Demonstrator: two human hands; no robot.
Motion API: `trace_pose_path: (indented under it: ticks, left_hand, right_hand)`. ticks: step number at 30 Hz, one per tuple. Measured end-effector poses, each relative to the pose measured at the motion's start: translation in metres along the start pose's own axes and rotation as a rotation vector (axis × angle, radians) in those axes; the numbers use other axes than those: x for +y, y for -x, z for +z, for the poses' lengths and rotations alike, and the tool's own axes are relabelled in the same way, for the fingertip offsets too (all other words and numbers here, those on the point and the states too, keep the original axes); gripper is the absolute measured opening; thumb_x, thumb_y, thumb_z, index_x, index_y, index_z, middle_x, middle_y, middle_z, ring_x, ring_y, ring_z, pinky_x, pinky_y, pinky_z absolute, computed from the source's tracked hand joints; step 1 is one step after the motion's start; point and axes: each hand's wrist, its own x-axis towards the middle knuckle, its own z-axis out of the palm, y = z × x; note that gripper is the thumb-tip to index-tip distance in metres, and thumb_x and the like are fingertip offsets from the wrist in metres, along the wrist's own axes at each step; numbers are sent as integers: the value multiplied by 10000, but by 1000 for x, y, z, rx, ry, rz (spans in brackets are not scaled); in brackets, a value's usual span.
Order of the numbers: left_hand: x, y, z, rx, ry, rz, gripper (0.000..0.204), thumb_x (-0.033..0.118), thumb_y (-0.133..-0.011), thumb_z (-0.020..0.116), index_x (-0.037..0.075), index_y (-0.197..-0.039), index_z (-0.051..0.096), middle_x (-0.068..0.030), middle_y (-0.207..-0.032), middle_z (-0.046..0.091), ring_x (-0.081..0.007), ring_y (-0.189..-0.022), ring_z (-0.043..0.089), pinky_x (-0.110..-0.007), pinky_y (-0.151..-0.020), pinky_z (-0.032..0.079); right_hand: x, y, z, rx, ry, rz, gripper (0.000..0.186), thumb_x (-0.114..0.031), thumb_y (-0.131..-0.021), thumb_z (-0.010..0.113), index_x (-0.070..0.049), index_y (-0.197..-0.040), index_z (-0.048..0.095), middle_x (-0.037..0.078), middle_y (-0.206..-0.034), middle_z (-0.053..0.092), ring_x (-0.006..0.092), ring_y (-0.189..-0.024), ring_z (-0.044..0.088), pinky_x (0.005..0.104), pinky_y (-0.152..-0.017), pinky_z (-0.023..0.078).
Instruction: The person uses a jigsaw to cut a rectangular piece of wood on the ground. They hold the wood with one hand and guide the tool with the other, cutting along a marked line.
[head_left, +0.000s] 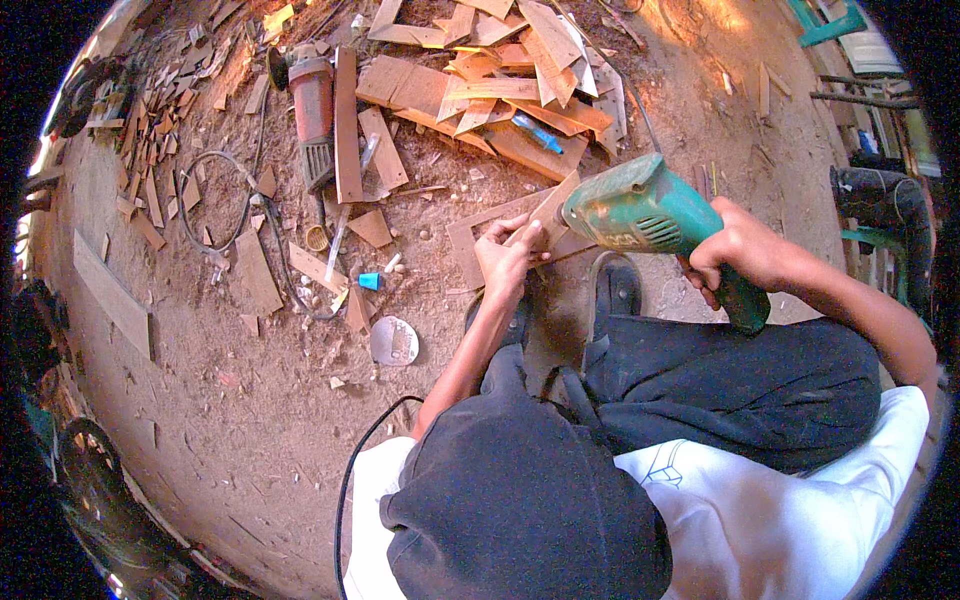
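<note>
My right hand (pixel 735 245) is wrapped round the grip of a green power drill (pixel 635 208), which lies nearly level and points left. The drill's front end meets a small strip of wood (pixel 556 203); its bit is hidden. That strip is pinched between the fingers of my left hand (pixel 508 250), just left of the drill. Beneath the strip, a flat wooden piece (pixel 468 238) rests near my feet, partly covered by my left hand.
Ahead is a heap of cut wood pieces (pixel 420 85) with a blue marker (pixel 538 134) on it. A red angle grinder (pixel 312 105) and a looped cord (pixel 240 200) lie left. Nearer are a blue cap (pixel 369 281) and a round white lid (pixel 394 341). Wood scraps (pixel 155 140) litter the dirt floor.
</note>
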Motion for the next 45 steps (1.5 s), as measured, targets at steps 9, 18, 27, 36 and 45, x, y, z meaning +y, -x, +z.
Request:
trace_pose_path:
  ticks: [9,18,27,36,45]
  left_hand:
    - [3,8,0,98,-726,551,221,131,-743,747,1,-898,659,-186,-899,671,-300,-833,652,-354,-773,506]
    - [0,15,-6,33,-1241,714,574,155,-640,799,29,-1113,500,-191,-1054,496,-354,-1007,461,-430,-852,388]
    - [7,12,-7,4,-1352,739,517,178,-608,805,-17,-1003,535,-182,-1039,479,-344,-1031,432,-429,-849,368]
    - [0,6,-18,-90,-1184,785,495,145,-610,802,-36,-981,529,-194,-1008,471,-358,-1005,444,-424,-909,387]
    - [0,3,-21,-129,-1113,814,486,123,-629,776,-35,-1008,517,-192,-1009,469,-361,-1009,442,-424,-908,389]
  right_hand:
    - [-1,-8,-3,-28,-196,20,75,-91,-617,563,-18,-624,545,100,-576,545,201,-452,570,339,-427,477]
    - [-2,-18,3,-50,-88,57,173,-57,-524,524,26,-676,519,114,-618,532,204,-443,543,338,-409,470]
    - [2,-23,4,-69,-80,40,129,-52,-560,542,28,-661,536,115,-614,549,204,-444,561,335,-407,474]
    - [-7,-22,16,-27,23,64,80,-39,-581,569,20,-541,532,108,-552,550,195,-439,595,320,-413,481]
    - [-23,-14,25,81,319,107,128,-43,-535,633,33,-580,541,124,-521,570,202,-449,607,324,-439,484]
